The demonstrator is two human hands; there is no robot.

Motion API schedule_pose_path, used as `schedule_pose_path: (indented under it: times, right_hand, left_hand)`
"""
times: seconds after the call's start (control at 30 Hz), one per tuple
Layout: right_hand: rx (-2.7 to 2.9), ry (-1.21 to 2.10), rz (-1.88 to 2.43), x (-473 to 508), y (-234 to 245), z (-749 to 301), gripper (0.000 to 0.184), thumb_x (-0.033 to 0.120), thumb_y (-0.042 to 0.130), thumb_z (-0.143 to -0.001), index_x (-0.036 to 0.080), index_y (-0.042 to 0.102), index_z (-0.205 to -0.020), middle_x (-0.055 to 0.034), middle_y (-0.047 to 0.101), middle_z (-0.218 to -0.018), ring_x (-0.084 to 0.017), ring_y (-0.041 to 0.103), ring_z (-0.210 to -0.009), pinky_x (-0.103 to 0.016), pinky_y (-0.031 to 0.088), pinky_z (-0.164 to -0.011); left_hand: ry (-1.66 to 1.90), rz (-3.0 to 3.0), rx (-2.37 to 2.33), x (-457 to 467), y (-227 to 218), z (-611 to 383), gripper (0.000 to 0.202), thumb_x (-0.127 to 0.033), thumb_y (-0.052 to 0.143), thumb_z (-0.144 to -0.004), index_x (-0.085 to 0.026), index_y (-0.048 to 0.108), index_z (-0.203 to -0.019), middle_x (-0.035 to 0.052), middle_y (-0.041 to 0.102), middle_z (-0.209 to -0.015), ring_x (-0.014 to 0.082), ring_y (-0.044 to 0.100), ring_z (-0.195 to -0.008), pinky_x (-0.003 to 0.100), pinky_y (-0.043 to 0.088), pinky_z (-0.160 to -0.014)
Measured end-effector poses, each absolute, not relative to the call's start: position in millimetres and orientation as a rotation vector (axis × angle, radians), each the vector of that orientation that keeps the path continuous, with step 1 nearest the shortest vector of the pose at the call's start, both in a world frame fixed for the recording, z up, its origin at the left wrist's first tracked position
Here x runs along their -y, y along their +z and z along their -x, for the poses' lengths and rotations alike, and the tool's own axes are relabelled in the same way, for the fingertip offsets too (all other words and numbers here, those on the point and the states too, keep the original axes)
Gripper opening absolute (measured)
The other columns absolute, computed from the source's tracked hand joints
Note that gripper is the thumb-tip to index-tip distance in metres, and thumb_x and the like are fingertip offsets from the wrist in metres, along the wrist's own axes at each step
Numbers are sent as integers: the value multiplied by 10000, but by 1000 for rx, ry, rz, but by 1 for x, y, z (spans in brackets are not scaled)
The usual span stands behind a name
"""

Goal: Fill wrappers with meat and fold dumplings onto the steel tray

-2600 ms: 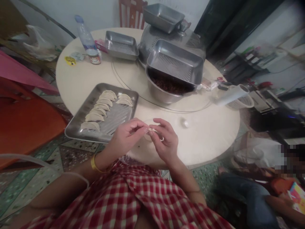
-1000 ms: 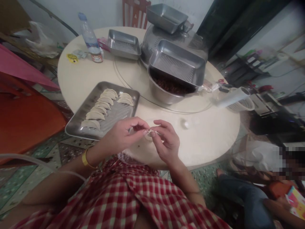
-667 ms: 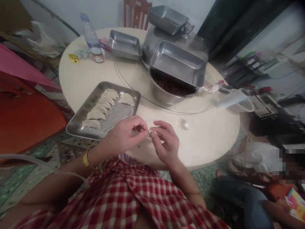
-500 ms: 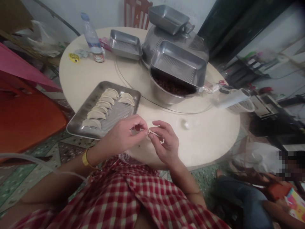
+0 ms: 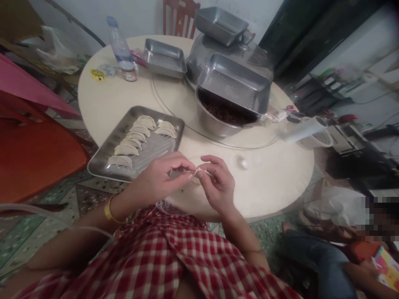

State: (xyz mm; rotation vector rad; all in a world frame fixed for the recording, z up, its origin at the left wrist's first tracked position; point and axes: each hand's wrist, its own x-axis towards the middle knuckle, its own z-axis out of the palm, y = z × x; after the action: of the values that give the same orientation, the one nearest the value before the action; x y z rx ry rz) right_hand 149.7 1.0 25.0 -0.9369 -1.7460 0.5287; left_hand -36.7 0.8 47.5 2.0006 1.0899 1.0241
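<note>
Over the near edge of the round cream table [image 5: 274, 178], both my hands pinch a small pale dumpling [image 5: 199, 171]. My left hand [image 5: 163, 176] grips its left edge between thumb and forefinger; a yellow bangle sits on that wrist. My right hand [image 5: 218, 182] cradles the dumpling from the right, fingers curled round it. Just left of my hands lies a flat metal tray [image 5: 102, 160] with several folded dumplings [image 5: 132, 139] in two rows.
A steel bowl of dark filling [image 5: 222, 116] stands mid-table with a metal tray [image 5: 233, 85] tilted on its rim. Behind are a colander, more trays [image 5: 163, 62], a water bottle [image 5: 118, 41] and a small jar [image 5: 127, 70]. An orange chair [image 5: 34, 153] stands left. Another person sits at lower right.
My fingers have shifted slightly along the dumpling's edge, still pinching it. The view has drifted a little; nothing else on the table has moved.
</note>
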Motion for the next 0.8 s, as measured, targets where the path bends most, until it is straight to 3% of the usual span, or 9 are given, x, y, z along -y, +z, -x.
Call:
schedule_pose_path:
  times: [0.13, 0.37, 0.47, 0.6, 0.8]
  right_hand:
    - [1748, 467, 951, -3, 26, -147, 71, 212, 611, -896, 225, 679, -883, -47, 675, -937, -175, 670, -1003, -231, 579, -583]
    - [1786, 417, 975, -2, 27, -145, 106, 216, 587, -896, 219, 681, -847, -67, 677, -938, -190, 685, -968, -208, 517, -461]
    - [1776, 409, 945, -4, 26, -148, 92, 224, 594, -902, 229, 682, -877, -56, 683, -935, -193, 679, -1007, -247, 577, -566]
    - [1757, 477, 919, -6, 25, -153, 101, 227, 602, -912, 248, 687, -962, -45, 685, -996, -179, 670, -1038, -313, 616, -749]
    - [1728, 497, 877, -8, 23, -152, 144, 172, 613, -901, 257, 689, -988, -30, 679, -974, -166, 659, -1055, -298, 601, -776]
  left_hand:
    - [1193, -2217, -1122, 3, 39, 30, 102, -237, 601, -895, -199, 649, -977, 37, 685, -928, 166, 631, -891, 308, 500, -811]
    - [1258, -2120, -1216, 6, 33, 22, 168, -223, 521, -929, -201, 642, -814, 22, 679, -784, 148, 621, -746, 295, 497, -705]
    - [1214, -1966, -1250, 6, 31, 23, 136, -280, 573, -914, -206, 672, -970, 8, 677, -818, 129, 609, -732, 271, 503, -704]
    - [1202, -1871, -1244, 5, 25, 27, 411, -360, 678, -856, -248, 617, -1247, 8, 671, -925, 128, 606, -797, 258, 514, -728]
    - [1360, -2072, -1239, 6, 22, 24, 143, -271, 637, -884, -225, 705, -1002, 33, 697, -917, 162, 642, -862, 317, 519, -808]
